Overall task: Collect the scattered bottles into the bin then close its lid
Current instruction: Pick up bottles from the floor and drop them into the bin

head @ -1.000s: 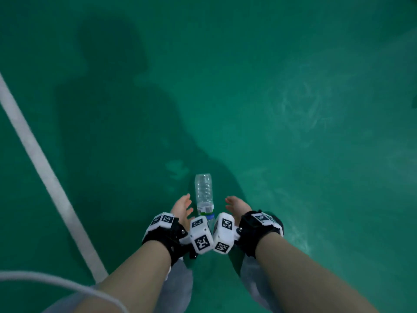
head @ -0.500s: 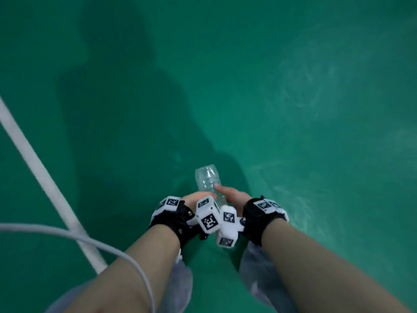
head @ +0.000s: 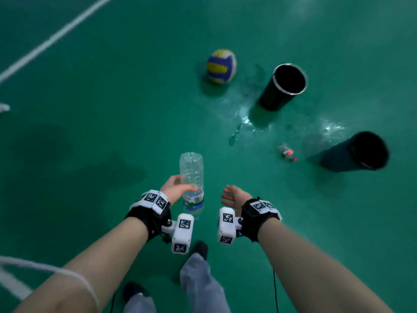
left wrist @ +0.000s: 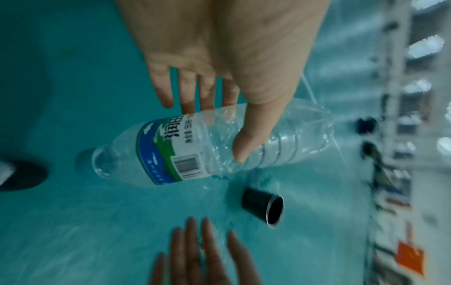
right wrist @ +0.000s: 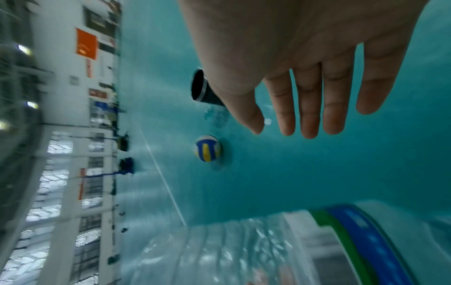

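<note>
Head view looks down on a green sports floor [head: 112, 109], where the left hand [head: 174, 190] holds a clear plastic bottle [head: 191, 177] around its middle, thumb on one side and fingers behind. The base points forward and the neck points back toward the person's legs. The left wrist view shows the thumb pressing into the ribbed wall beside the blue and green label [left wrist: 168, 152], a grip that suits a light, empty, easily dented bottle. It is carried off the floor, probably so it can be dropped base first into a bin.

The right hand [head: 234, 196] is spread and holds nothing, its palm turned toward the bottle with a clear gap between them. The right wrist view confirms straight, relaxed fingers. I judge it is free to steady the bottle or to pick up the next one.

Ahead and to the right stands an open black bin [head: 284, 86], upright with its mouth uncovered. A second dark bin [head: 358, 152] stands further right. Which one is the target I cannot tell, and no lid is visible. A small bottle with a red cap [head: 286, 152] lies on the floor between the two bins, uncollected. A blue and yellow volleyball [head: 221, 66] rests just left of the nearer bin, clear of the walking path.
</note>
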Motion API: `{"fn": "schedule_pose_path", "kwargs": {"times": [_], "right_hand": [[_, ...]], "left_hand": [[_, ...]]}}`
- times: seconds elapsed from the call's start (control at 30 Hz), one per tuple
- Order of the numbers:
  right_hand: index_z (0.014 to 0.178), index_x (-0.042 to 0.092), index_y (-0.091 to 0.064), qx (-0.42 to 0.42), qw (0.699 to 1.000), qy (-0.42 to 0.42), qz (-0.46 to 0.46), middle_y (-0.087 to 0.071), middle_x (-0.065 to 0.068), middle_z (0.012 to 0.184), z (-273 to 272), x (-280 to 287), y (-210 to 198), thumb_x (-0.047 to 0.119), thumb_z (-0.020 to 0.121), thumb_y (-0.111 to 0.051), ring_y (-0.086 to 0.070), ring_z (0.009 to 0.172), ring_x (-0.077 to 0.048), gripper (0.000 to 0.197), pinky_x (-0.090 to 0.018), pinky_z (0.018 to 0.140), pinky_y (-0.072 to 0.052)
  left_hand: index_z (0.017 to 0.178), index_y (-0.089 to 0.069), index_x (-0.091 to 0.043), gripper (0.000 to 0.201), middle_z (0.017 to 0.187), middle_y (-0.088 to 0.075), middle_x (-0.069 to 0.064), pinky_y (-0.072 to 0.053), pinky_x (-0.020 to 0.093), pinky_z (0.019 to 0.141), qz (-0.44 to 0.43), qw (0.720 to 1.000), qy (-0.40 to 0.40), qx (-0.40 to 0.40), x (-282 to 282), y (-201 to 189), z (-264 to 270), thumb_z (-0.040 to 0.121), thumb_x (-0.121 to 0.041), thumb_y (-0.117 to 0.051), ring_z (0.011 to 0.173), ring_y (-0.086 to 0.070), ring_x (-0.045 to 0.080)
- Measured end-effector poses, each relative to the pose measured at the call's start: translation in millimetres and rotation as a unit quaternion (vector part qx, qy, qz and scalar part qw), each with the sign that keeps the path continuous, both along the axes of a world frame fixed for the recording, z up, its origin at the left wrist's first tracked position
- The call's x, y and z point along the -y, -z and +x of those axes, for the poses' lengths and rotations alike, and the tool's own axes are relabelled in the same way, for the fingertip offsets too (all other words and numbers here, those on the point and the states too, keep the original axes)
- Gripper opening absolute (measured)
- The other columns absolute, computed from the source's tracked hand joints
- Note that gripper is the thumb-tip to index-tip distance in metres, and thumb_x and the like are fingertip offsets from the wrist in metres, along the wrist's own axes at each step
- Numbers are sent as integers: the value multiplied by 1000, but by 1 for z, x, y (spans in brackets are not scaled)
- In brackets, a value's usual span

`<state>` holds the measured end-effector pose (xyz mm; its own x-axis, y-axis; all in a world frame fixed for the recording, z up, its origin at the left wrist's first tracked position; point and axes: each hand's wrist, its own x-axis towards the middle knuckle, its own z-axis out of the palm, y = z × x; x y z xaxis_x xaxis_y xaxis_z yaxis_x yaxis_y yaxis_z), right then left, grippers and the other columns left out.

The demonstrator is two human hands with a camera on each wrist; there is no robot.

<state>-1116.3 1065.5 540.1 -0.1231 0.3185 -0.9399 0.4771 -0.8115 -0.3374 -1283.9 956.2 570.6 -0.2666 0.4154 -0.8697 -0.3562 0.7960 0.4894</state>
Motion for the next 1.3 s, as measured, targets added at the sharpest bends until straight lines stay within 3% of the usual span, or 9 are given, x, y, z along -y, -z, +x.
{"fn": "schedule_pose_path", "kwargs": {"times": [0.17, 0.33, 0.43, 0.57, 0.83, 1.0, 1.1, 1.2, 1.3], "right_hand": [[81, 17, -54, 21, 994, 54, 96, -58, 3, 85, 70, -124, -87, 26, 99, -44, -56, 76, -13, 23, -26, 64, -41], [79, 17, -50, 85, 982, 49, 163, -54, 3, 76, 116, -215, -101, 19, 97, -47, -51, 64, -10, 18, -24, 61, -36], [93, 13, -53, 129, 971, 62, 192, -55, 1, 76, 133, -276, -78, 22, 95, -51, -52, 63, -12, 9, -25, 59, -39], [103, 7, -63, 213, 956, 5, 202, -63, -9, 87, 159, -360, -2, 38, 80, -60, -59, 75, -25, 38, -38, 75, -50], [128, 8, -49, 269, 941, -103, 177, -61, -12, 116, 178, -476, 118, 24, 92, -56, -51, 81, -21, 40, -24, 73, -37], [130, 14, -44, 239, 967, -44, 79, -62, -10, 101, 190, -525, 225, 24, 87, -58, -61, 82, -26, 46, -36, 83, -52], [141, 19, -38, 184, 980, 67, 33, -59, -9, 90, 200, -555, 307, 16, 90, -53, -59, 70, -22, 53, -37, 67, -51], [148, 18, -26, 136, 980, 146, 7, -57, -21, 121, 204, -586, 363, 7, 97, -46, -60, 101, -32, 56, -41, 77, -49], [151, 20, -21, 121, 978, 170, -17, -50, -22, 135, 214, -607, 422, 3, 98, -40, -58, 89, -26, 58, -37, 64, -46]], "left_hand": [[132, -43, -14, 74, 127, -55, 4, -42, 41, 101, 65, 991, 116, -8, -125, -74, 46, 70, -32, -78, 111, -55, 21], [130, -45, -10, 69, 120, -60, 4, -46, 37, 95, 136, 976, 172, -19, -252, -89, 88, 75, -39, -74, 105, -59, 20], [130, -45, -9, 64, 120, -58, 4, -46, 35, 92, 166, 963, 211, -34, -321, -76, 103, 79, -39, -70, 101, -57, 18], [135, -41, -10, 68, 131, -54, 5, -44, 42, 101, 159, 957, 239, -35, -400, -27, 107, 80, -40, -67, 108, -56, 19], [138, -38, -10, 75, 136, -50, 6, -41, 45, 104, 31, 986, 159, -30, -495, 110, 113, 79, -46, -68, 118, -53, 23], [117, -57, -11, 49, 117, -63, 7, -42, 44, 101, -21, 998, 25, 53, -533, 193, 138, 83, -46, -62, 107, -58, 24], [113, -57, -14, 49, 112, -64, 5, -45, 41, 96, -23, 997, -13, 68, -561, 249, 154, 80, -49, -61, 104, -60, 21], [117, -57, -16, 49, 113, -64, 6, -48, 36, 91, -30, 994, -67, 86, -590, 306, 175, 80, -47, -64, 103, -61, 21], [108, -58, -17, 35, 109, -64, 5, -48, 34, 88, -41, 988, -103, 105, -617, 358, 195, 83, -41, -64, 99, -62, 20]]}}
